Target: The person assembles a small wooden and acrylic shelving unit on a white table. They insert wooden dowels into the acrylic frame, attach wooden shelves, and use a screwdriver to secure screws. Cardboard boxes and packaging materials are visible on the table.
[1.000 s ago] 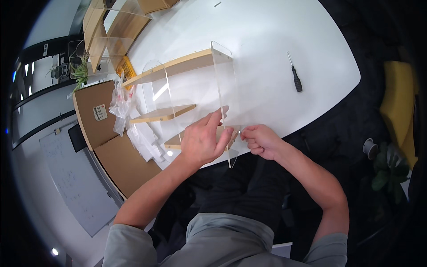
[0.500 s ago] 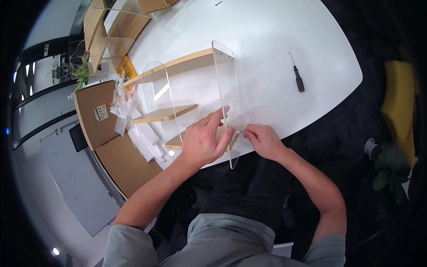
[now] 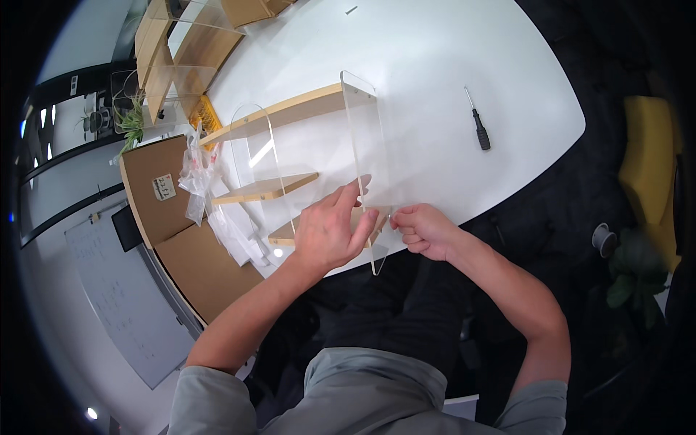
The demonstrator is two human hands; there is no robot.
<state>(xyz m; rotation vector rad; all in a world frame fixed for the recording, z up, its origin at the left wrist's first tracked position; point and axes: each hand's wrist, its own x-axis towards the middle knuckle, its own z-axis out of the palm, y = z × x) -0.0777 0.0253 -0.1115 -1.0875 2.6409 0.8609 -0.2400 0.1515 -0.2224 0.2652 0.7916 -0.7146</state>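
A shelf unit of clear acrylic panels and light wooden boards stands on the table. My left hand is spread against the near clear side panel, its thumb and fingers stretched apart. Beside it, a wooden board meets that panel low down, partly behind the hand. On the panel's outer side, my right hand is closed, with thumb and forefinger pinching a small silver screw at the board's end. The screw is mostly hidden by the fingertips.
A black-handled screwdriver lies on the white table to the right. Clear plastic bags and an open cardboard box are at the left. Another wood-and-acrylic unit stands far left, near a yellow tray.
My right hand has turned at the wrist, and its curled lower fingers now show. The left hand stays against the panel. The whole view has shifted slightly.
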